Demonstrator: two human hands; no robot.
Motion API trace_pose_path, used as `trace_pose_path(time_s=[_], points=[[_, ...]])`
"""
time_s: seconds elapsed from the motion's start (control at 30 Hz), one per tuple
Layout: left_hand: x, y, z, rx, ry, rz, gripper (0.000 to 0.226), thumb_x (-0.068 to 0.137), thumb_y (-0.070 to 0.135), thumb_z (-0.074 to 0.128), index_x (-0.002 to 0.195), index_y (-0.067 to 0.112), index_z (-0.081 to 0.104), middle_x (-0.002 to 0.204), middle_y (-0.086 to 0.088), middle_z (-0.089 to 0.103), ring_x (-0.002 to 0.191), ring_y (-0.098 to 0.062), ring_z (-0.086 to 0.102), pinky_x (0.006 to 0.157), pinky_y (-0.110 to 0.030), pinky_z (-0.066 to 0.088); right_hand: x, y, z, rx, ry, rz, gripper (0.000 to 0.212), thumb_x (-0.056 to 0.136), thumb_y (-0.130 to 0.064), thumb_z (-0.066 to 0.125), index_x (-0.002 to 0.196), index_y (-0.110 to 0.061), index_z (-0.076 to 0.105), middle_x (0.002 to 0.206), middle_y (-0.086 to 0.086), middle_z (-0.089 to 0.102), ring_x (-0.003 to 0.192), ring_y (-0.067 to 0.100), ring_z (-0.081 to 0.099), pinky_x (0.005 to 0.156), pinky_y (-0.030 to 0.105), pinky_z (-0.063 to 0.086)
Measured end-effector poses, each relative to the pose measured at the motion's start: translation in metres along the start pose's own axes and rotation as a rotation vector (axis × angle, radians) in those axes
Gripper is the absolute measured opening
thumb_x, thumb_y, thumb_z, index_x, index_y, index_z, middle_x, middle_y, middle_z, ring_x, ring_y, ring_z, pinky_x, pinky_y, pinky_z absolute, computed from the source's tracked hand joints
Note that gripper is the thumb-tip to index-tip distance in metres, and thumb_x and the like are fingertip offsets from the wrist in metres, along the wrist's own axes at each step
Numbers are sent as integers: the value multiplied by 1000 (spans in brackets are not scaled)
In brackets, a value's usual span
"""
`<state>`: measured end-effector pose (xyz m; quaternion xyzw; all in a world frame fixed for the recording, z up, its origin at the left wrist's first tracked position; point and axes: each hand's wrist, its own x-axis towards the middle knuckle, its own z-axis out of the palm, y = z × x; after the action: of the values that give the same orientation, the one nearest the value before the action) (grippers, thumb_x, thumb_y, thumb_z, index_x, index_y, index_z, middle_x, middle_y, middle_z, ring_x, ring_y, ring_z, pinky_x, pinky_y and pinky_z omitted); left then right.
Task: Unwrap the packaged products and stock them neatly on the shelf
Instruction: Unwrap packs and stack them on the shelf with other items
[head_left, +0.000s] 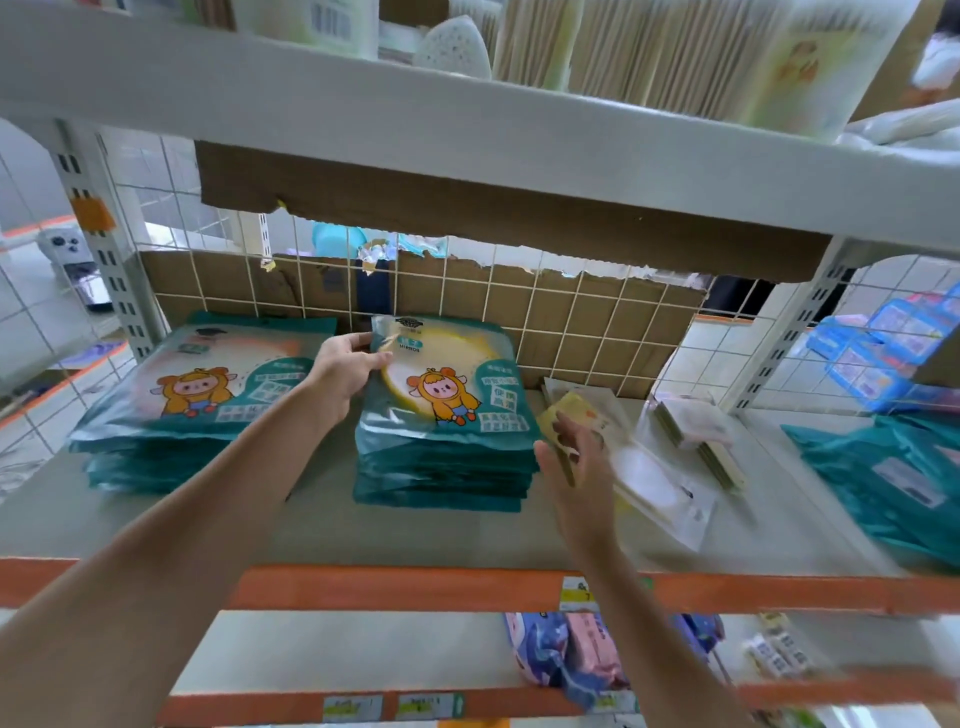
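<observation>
Step in hand: by the look of it, settling the top packet (452, 374) square onto the middle stack (441, 467) of teal mirror packets.
Where the goods are: the middle stack stands mid-shelf, close to the wire grid (545, 312) at the back edge; a left stack (192, 405) of the same packets sits near the left upright, apart from it.
Left hand (345, 371): thumb and fingers pinch the top packet at its back-left corner.
Right hand (576, 457): fingers spread and straight, holding nothing, just beside the stack's right side; it is blurred, so contact cannot be told.
Doing it well: the person should press the flat right palm against the stack's side as a stop, slide the packet with the left until the edges line up, then let go; the slick film will likely skid, so light pressure suits.
Watch for: the clear wrappers (660, 488) lying right of the stack and the teal bag (893, 483) toward the right end of the shelf (363, 525) may crowd the row.
</observation>
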<state>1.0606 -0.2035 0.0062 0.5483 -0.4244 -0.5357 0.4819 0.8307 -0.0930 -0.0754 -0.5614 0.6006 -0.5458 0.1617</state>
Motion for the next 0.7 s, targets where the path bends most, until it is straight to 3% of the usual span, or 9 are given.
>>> trace_pose_path(time_s=[0.1, 0.2, 0.3, 0.4, 0.5, 0.57, 0.63, 0.7], points=[[6, -3, 1, 19, -6, -29, 41, 88, 7, 60, 127, 7, 50, 104, -11, 63, 78, -19, 63, 70, -33, 54, -9, 13, 5, -188, -33, -157, 73, 89, -63, 35, 135, -7, 44, 131, 9, 53, 122, 21, 49, 101, 38, 41], [11, -9, 4, 53, 19, 3, 45, 87, 11, 63, 129, 4, 49, 112, -15, 62, 79, -20, 64, 69, -32, 54, -11, 20, 10, -277, -64, -213, 73, 92, -61, 29, 141, -7, 35, 140, 11, 46, 132, 21, 39, 107, 37, 35], [15, -16, 5, 194, 76, 94, 51, 87, 14, 63, 134, 4, 45, 126, -14, 57, 101, -22, 60, 84, -32, 51, -13, 22, 13, -303, -55, -252, 70, 94, -58, 28, 142, -7, 34, 142, 10, 43, 132, 10, 31, 109, 33, 30], [11, -22, 5, 295, 72, 146, 51, 91, 19, 58, 137, 7, 42, 133, -12, 52, 111, -21, 53, 90, -30, 46, -13, 22, 13, -319, -67, -281, 68, 95, -57, 27, 141, -7, 35, 141, 8, 45, 131, 15, 36, 106, 32, 33], [-4, -28, -2, 402, -2, 237, 56, 89, 33, 58, 139, 12, 40, 138, -9, 47, 122, -24, 48, 103, -40, 40, -13, 25, 13, -309, -70, -277, 71, 95, -58, 26, 142, -6, 34, 142, 8, 43, 133, 12, 33, 108, 31, 31], [-22, -30, -10, 457, -146, 298, 77, 77, 56, 62, 140, 20, 37, 142, -5, 43, 126, -23, 44, 106, -45, 37, -13, 26, 13, -315, -65, -280, 70, 95, -58, 26, 142, -7, 32, 143, 9, 43, 133, 7, 30, 108, 30, 30], [-38, -34, -15, 573, -273, 310, 108, 52, 79, 59, 142, 26, 33, 149, -2, 32, 131, -22, 38, 109, -45, 32, -13, 27, 14, -326, -67, -297, 66, 96, -55, 28, 143, -9, 30, 142, 10, 43, 134, 15, 34, 107, 36, 35], [-46, -41, -17, 656, -291, 305, 126, 38, 89, 54, 144, 25, 31, 153, -1, 20, 134, -21, 33, 111, -43, 29, -13, 29, 15, -315, -82, -304, 63, 96, -53, 31, 143, -12, 25, 143, 11, 43, 133, 23, 38, 105, 44, 40]])
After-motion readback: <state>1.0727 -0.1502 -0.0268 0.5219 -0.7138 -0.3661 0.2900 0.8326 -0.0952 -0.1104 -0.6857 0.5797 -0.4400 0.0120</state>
